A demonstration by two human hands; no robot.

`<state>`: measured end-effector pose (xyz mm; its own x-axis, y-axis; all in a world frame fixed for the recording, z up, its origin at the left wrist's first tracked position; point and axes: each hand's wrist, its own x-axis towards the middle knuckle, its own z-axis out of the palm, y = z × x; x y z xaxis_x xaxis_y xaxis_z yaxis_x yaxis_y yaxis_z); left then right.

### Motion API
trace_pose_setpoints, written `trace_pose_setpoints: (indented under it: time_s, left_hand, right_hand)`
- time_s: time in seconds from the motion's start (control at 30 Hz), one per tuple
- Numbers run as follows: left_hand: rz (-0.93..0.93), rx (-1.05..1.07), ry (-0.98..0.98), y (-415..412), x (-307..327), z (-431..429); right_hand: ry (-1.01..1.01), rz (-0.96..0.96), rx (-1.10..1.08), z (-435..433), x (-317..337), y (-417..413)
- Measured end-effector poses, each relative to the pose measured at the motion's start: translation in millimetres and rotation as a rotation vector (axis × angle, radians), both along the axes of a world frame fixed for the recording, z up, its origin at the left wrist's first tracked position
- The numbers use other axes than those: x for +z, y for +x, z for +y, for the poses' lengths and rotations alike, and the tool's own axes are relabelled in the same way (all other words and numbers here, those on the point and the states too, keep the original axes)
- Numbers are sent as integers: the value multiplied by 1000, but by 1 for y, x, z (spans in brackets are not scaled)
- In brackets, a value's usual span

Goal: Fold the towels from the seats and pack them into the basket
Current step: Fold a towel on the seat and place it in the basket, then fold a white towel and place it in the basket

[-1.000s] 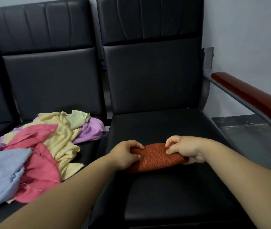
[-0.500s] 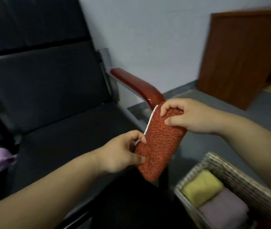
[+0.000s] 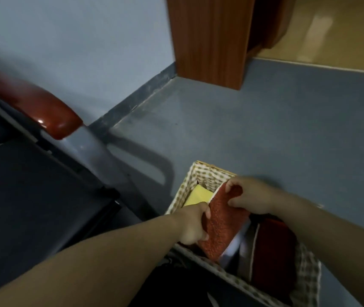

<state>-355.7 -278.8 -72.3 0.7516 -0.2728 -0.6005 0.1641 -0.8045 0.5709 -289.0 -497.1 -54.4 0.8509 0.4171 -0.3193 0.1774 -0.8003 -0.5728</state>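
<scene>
A folded orange-red towel [image 3: 223, 224] hangs edge-down over the open basket [image 3: 198, 173], which has a checked fabric lining. My left hand [image 3: 193, 227] grips the towel's left edge. My right hand [image 3: 250, 197] pinches its upper right corner. Inside the basket lie a folded yellow towel [image 3: 198, 194] at the far end, a pale lilac one [image 3: 238, 242] under the orange-red towel, and a dark red one [image 3: 271, 249] on the right.
The basket stands on blue-grey floor [image 3: 265, 129] beside the black seat [image 3: 21, 196]. The seat's red-brown armrest [image 3: 32, 103] and grey metal leg [image 3: 96, 151] are to the left. A wooden cabinet [image 3: 209, 38] stands against the wall beyond.
Both hands have carried the orange-red towel from the seat, past the armrest, and down over the basket. My view has swung right and down to the floor.
</scene>
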Motion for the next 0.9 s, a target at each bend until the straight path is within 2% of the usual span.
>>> trace_pose_setpoints:
  time_s: [0.2,0.33,0.5,0.6,0.67,0.77,0.9]
  left_hand:
    - [156,-90,104,10,-57,-2]
    - [148,-133,174,17,-68,12]
    - [144,-168,254,33,-33,21]
    - [133,-196,295,43,13,26]
    - [38,-175,314,41,51,39]
    - [-203,-63,329,17,111,74]
    - [-469,155,368,-58,174,151]
  right_hand:
    - [-128,82,35,2,-67,9]
    - [-179,53,20,4,-100,4]
    - [-279,-184,30,3,-96,-14]
    - [-248,-320,28,8,-73,-23]
    - [-173,-370,12,20,-52,-23]
    - [-1,-406,27,55,-9,-16]
    - [94,-391,194,134,72,-26]
